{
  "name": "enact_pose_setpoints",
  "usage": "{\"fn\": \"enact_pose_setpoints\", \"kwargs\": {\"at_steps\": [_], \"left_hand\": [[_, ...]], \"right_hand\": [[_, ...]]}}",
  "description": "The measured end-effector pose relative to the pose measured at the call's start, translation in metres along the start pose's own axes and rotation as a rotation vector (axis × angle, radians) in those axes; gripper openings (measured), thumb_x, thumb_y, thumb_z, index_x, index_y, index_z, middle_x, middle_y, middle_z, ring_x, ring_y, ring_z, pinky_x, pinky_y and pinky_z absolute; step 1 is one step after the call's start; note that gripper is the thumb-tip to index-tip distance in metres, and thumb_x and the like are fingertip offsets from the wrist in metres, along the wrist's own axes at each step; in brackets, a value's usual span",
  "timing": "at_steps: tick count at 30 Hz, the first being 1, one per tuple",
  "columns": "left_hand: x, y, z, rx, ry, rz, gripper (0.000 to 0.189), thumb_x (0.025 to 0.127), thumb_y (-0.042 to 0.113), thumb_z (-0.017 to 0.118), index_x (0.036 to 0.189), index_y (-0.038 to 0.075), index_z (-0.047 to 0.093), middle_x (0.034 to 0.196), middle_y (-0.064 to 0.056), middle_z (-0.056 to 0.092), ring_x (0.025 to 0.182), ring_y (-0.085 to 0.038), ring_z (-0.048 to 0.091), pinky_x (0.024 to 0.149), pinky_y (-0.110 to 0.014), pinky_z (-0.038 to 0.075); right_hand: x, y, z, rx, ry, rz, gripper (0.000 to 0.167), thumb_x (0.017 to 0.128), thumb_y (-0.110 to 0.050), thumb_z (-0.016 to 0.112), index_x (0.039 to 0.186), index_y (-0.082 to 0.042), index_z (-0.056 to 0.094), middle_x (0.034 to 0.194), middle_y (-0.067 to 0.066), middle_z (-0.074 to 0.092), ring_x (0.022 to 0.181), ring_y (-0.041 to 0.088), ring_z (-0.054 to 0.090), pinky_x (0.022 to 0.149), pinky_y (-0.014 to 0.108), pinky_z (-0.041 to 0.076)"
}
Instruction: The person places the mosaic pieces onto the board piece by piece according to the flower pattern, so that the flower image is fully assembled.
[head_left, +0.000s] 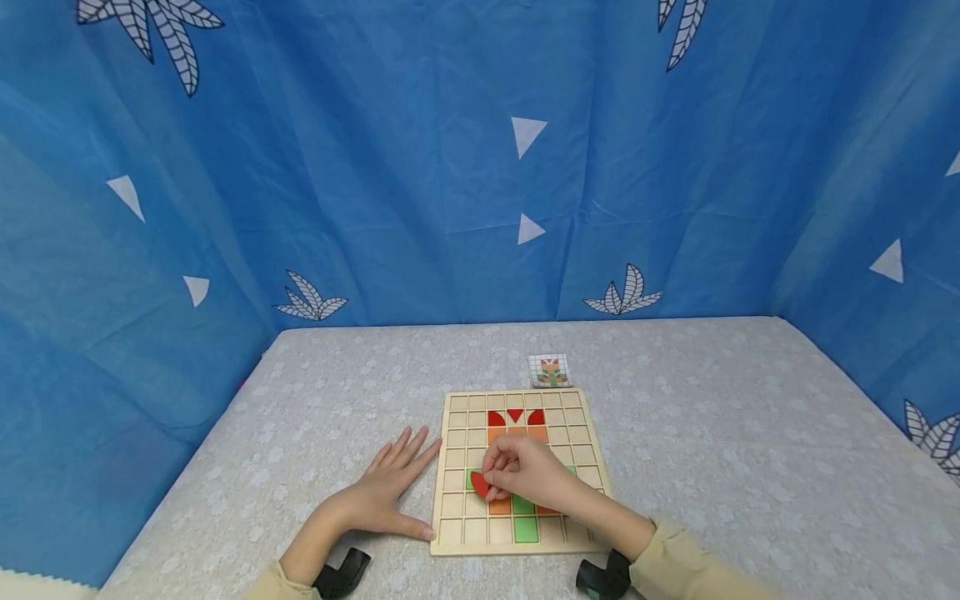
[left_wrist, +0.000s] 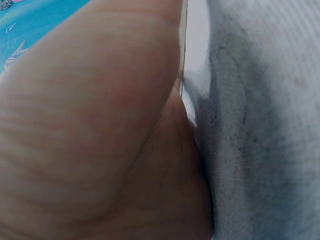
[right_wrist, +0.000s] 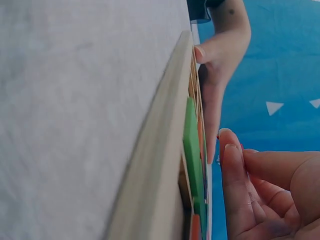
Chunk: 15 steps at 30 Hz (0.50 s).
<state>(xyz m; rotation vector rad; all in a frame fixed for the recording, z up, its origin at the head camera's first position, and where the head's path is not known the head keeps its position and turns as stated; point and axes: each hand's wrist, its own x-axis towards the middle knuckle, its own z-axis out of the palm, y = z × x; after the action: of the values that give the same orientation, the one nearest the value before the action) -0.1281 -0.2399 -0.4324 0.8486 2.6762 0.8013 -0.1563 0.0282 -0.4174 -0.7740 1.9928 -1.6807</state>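
A light wooden grid board (head_left: 452, 533) lies on the table, with red, orange and green tiles set in some of its squares. My right hand (head_left: 528, 473) pinches a red tile (head_left: 480, 485) with one curved edge over the board's left-middle squares, partly covering a green tile there. In the right wrist view only a sliver of red shows between the fingertips (right_wrist: 231, 150). My left hand (head_left: 386, 496) lies spread on the cloth, its thumb and index fingertips at the board's left edge. The left wrist view is mostly filled by that hand. My right hand and forearm hide several squares.
Behind the board lies a small pattern card (head_left: 550, 371) with a coloured figure on a grid. A pale floral cloth (head_left: 697, 433) covers the table. Blue curtains (head_left: 450, 167) hang at the back and both sides.
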Motion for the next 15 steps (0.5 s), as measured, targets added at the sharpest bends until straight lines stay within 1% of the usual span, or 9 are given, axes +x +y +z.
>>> {"fn": "enact_pose_setpoints", "kwargs": {"at_steps": [8,15], "left_hand": [[0.0006,0.0002,-0.0003,0.004,-0.021,-0.031,0.111,0.07,0.056,0.075,0.15,0.008,0.017,0.154,-0.019,0.002,0.137,-0.04,-0.006,0.103,-0.061,-0.001],[0.0006,0.0013,-0.0004,0.014,-0.024,-0.062,0.112,0.069,0.06,0.074,0.151,0.01,0.016,0.154,-0.017,0.002,0.138,-0.038,-0.006,0.104,-0.059,-0.001]], "right_hand": [[-0.0007,0.0021,0.0065,0.026,-0.018,0.023,0.007,0.087,0.008,0.061,0.084,0.001,0.06,0.072,0.011,0.06,0.065,0.026,0.066,0.058,0.031,0.055],[-0.0005,0.0026,0.0097,-0.012,-0.018,0.038,0.008,0.087,0.006,0.062,0.083,-0.001,0.061,0.07,0.008,0.06,0.062,0.024,0.066,0.056,0.03,0.054]]}}
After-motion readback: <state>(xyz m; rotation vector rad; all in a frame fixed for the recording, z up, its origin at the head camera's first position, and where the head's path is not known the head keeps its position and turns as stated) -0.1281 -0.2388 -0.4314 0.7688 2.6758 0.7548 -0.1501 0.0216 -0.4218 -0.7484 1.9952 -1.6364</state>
